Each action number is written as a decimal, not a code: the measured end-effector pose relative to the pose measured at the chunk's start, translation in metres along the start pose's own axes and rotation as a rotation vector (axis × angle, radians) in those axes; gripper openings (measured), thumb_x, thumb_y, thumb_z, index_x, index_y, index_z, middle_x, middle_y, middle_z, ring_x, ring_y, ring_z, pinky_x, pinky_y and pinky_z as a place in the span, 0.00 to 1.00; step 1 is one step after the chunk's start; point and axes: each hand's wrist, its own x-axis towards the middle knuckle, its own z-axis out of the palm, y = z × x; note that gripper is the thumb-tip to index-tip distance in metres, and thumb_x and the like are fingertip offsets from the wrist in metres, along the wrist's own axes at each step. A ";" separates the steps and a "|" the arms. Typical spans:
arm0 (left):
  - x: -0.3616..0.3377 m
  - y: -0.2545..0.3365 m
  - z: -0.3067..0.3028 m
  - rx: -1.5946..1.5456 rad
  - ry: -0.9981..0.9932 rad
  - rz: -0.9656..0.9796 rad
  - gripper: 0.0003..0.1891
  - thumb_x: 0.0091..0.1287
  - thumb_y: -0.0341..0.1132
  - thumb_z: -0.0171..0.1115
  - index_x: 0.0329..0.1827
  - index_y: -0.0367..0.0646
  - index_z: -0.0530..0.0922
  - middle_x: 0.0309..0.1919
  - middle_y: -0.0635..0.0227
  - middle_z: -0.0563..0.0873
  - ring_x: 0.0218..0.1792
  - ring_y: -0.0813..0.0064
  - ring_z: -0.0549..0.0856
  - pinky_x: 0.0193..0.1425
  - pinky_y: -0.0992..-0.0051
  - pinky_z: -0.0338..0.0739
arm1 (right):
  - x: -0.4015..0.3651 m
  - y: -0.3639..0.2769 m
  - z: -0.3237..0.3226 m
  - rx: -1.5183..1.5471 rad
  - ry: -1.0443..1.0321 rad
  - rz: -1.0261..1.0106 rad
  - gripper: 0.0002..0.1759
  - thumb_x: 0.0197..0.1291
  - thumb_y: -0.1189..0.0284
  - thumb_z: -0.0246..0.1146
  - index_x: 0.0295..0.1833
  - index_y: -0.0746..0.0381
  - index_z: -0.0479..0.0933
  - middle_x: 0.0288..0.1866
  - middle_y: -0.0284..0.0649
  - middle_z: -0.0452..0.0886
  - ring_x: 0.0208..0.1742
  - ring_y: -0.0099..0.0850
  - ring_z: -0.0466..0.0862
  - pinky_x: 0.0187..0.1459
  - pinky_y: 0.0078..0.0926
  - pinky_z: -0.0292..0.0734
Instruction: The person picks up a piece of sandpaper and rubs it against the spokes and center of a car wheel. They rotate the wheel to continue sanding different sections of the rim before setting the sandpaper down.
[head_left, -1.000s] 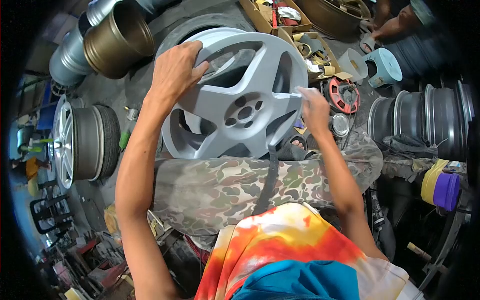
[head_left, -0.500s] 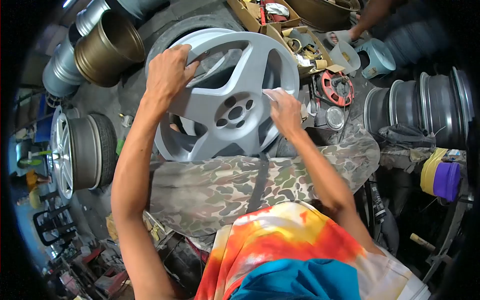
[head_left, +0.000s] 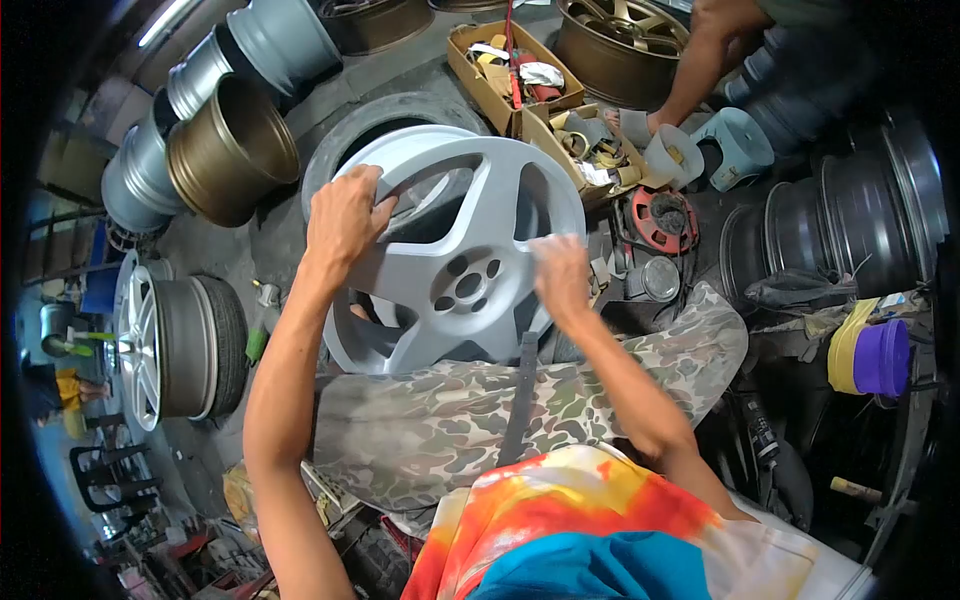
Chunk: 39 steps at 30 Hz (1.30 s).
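Observation:
A grey, matt five-spoke wheel rim [head_left: 405, 272] leans tilted against my camouflage-covered lap [head_left: 450, 410], its hub holes facing me. My left hand [head_left: 345, 218] grips its outer edge at the upper left, fingers curled over the lip and thumb inside. On the right, my right hand [head_left: 562, 278] is closed against the end of a spoke near the outer edge. Motion blurs these fingers, and whatever they may hold is hidden now; a small pale edge showed at the fingertips earlier. Behind the wheel rim lies a tyre [head_left: 330, 150] on the floor.
Cardboard boxes [head_left: 468, 75] of odds and ends stand ahead, near a red cable reel [head_left: 662, 222] and a metal can [head_left: 658, 280]. Several rims stack at right [head_left: 790, 235]; a bronze barrel [head_left: 225, 165] stands left. Another person's leg [head_left: 700, 75] shows at upper right.
My view has tilted up, so the wheel rim and both hands sit lower in the picture. My right hand is more blurred, still at the same spoke. The left keeps its grip.

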 end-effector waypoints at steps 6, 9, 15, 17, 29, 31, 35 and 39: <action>-0.006 -0.002 -0.008 -0.029 -0.082 -0.063 0.15 0.62 0.38 0.73 0.45 0.38 0.83 0.41 0.51 0.88 0.39 0.46 0.88 0.45 0.52 0.81 | 0.003 0.016 -0.018 -0.032 -0.052 -0.017 0.19 0.46 0.81 0.70 0.48 0.60 0.86 0.47 0.40 0.82 0.52 0.44 0.78 0.52 0.44 0.73; -0.009 -0.005 -0.003 -0.008 -0.051 -0.026 0.15 0.62 0.38 0.72 0.47 0.39 0.83 0.42 0.53 0.88 0.38 0.47 0.88 0.45 0.53 0.81 | -0.001 0.004 -0.005 0.012 0.040 0.004 0.17 0.50 0.79 0.69 0.48 0.63 0.87 0.44 0.43 0.82 0.49 0.46 0.78 0.51 0.44 0.74; -0.023 -0.009 -0.005 -0.061 -0.048 -0.019 0.16 0.62 0.36 0.72 0.50 0.39 0.83 0.43 0.53 0.88 0.37 0.49 0.88 0.46 0.56 0.81 | -0.034 -0.016 -0.043 0.478 -0.240 0.127 0.15 0.56 0.80 0.65 0.50 0.63 0.87 0.42 0.45 0.82 0.48 0.48 0.80 0.52 0.44 0.75; -0.029 -0.009 -0.009 -0.120 -0.084 -0.104 0.15 0.62 0.36 0.72 0.48 0.39 0.83 0.42 0.54 0.87 0.38 0.49 0.87 0.45 0.58 0.80 | -0.050 -0.001 -0.047 0.508 -0.288 0.281 0.14 0.56 0.78 0.66 0.48 0.63 0.87 0.47 0.45 0.85 0.52 0.49 0.82 0.56 0.44 0.76; -0.053 -0.017 -0.014 -0.131 0.000 -0.078 0.09 0.61 0.25 0.70 0.43 0.34 0.81 0.32 0.57 0.78 0.31 0.56 0.81 0.39 0.69 0.77 | -0.042 -0.008 -0.042 0.338 -0.215 0.245 0.13 0.52 0.77 0.71 0.45 0.63 0.87 0.79 0.46 0.71 0.61 0.48 0.83 0.63 0.42 0.78; -0.057 -0.020 -0.013 -0.121 -0.017 -0.100 0.09 0.62 0.26 0.70 0.42 0.33 0.80 0.30 0.58 0.75 0.29 0.60 0.79 0.37 0.71 0.75 | -0.041 -0.019 -0.036 0.384 -0.264 0.286 0.12 0.52 0.77 0.70 0.44 0.64 0.87 0.80 0.46 0.69 0.61 0.48 0.83 0.63 0.43 0.77; -0.062 -0.028 -0.008 -0.117 -0.019 -0.086 0.09 0.70 0.31 0.67 0.43 0.33 0.80 0.30 0.63 0.76 0.30 0.71 0.78 0.38 0.73 0.75 | -0.039 -0.052 -0.024 0.640 -0.189 0.131 0.09 0.53 0.76 0.70 0.41 0.63 0.86 0.81 0.47 0.68 0.55 0.46 0.85 0.58 0.41 0.79; -0.066 -0.036 -0.008 -0.104 -0.002 -0.082 0.08 0.70 0.30 0.68 0.43 0.33 0.81 0.30 0.64 0.77 0.30 0.73 0.78 0.38 0.73 0.75 | -0.040 -0.041 -0.028 0.564 -0.280 0.095 0.09 0.52 0.76 0.70 0.41 0.63 0.86 0.80 0.47 0.69 0.49 0.46 0.86 0.51 0.38 0.80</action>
